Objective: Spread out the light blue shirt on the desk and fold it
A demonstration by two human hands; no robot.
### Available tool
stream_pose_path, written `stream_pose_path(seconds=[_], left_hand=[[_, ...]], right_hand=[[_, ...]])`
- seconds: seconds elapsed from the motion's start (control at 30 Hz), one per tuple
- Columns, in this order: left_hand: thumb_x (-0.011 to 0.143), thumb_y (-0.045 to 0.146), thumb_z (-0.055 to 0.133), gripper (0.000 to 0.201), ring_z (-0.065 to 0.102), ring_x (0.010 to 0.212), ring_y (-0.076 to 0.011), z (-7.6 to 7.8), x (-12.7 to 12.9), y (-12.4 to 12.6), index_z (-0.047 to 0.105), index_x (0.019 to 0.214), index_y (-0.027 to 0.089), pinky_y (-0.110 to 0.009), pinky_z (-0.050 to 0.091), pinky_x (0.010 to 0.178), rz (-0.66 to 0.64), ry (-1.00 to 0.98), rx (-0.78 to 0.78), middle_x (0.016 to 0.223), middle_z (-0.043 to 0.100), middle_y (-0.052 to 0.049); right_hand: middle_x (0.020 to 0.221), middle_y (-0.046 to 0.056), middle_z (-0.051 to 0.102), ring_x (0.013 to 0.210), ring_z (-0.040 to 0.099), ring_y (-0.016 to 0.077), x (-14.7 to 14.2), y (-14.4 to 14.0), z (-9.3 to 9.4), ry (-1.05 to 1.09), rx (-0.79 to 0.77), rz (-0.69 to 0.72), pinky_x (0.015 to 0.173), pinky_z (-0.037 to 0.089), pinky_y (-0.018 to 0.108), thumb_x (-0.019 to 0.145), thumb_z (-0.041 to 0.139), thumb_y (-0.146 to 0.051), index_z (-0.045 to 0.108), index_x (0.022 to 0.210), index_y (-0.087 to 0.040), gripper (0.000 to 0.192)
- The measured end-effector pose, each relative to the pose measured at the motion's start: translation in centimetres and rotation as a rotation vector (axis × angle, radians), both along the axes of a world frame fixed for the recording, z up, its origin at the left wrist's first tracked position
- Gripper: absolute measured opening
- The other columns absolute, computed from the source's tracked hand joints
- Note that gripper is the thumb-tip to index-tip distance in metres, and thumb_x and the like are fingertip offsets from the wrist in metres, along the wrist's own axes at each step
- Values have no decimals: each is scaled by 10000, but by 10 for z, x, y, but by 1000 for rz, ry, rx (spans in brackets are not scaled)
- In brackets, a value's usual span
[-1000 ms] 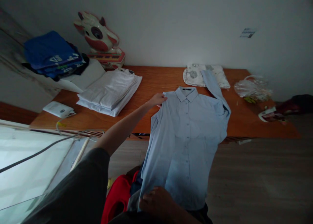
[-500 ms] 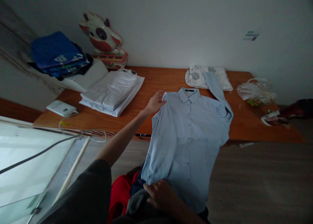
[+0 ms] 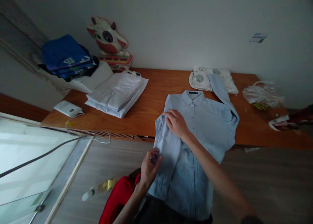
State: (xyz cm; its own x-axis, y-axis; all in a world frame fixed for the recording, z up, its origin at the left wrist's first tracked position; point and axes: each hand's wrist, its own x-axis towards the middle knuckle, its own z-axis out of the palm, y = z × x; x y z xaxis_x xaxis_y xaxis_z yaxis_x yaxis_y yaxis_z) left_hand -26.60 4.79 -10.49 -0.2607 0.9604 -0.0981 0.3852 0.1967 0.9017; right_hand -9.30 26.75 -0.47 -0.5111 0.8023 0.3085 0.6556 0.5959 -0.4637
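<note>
Both hands now shifted: right hand [image 3: 176, 123] flat on light-blue shirt [image 3: 202, 126], left hand [image 3: 149, 167] pinching its folded sleeve [image 3: 164, 152].

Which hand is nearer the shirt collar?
Right. The right hand lies on the light blue shirt by its shoulder, just below-left of the collar. The left hand grips the folded sleeve edge much lower, over the table's front.

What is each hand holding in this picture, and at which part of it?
The left hand pinches the light blue shirt at the edge of its folded-in sleeve. The right hand lies flat on that shirt near the shoulder, pressing rather than gripping.
</note>
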Motion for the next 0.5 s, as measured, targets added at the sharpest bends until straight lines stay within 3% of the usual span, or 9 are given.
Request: stream_pose_path(seconds=[0.1,0.2,0.3,0.43,0.5], left_hand=[[950,479,665,420,731,960,-257,0,-4,-5,641,1328,296,-425,603,893,-67,159,-47,1133,740,-46],[952,463,647,363,725,1067,-280,-1,-9,-6,670,1273,294,-441,596,955,-79,230,-35,1165,728,-67],[962,469,632,330,718,1066,-288,-6,-10,-11,674,1230,280,-443,591,944,-101,252,-72,1162,711,-78],[987,509,592,267,706,919,-281,-20,-12,-23,667,898,269,-426,585,859,-155,274,-166,930,687,-49],[980,523,606,289,704,1005,-297,-27,-15,-31,663,856,268,-455,581,926,-129,251,-129,995,705,-64]], right_hand=[[1579,158,542,1480,445,304,-12,53,-6,-131,23,11,1244,373,495,1073,426,-206,604,1499,-160,464],[1661,189,460,1563,359,315,-18,86,-23,-228,6,18,1301,288,516,1072,395,-222,539,1552,-95,517],[1717,205,387,1610,307,320,-20,99,-39,-277,0,1,1328,223,529,1094,345,-278,439,1617,-45,580],[1783,175,257,1664,204,305,-22,99,-49,-277,10,-32,1351,142,544,1118,298,-388,303,1692,-73,655],[1792,182,217,1678,157,306,-22,99,-50,-282,0,-41,1353,125,549,1114,313,-450,267,1704,-72,702]])
